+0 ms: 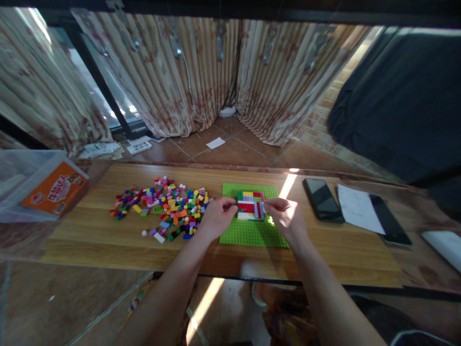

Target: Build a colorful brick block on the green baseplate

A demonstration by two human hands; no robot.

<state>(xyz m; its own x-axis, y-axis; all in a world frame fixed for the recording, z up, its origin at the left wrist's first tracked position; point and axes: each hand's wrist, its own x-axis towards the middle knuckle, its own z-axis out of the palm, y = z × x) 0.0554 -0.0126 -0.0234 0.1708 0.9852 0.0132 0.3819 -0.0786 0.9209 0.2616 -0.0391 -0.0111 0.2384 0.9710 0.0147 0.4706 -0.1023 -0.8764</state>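
Orange label (50,185) is sitting on the clear plastic box (34,166), well left of the green baseplate (248,236). Large white Chinese characters (60,187) are running aslant across it, the first looking like 牛, the rest too blurred to read for sure. A small red emblem (37,198) is showing left of them, tiny print inside not reading. Printed booklet (139,146) is lying on the floor, beyond and left of the baseplate, its dark print staying illegible. White sheet (360,209), right of the baseplate, is showing faint unreadable marks.
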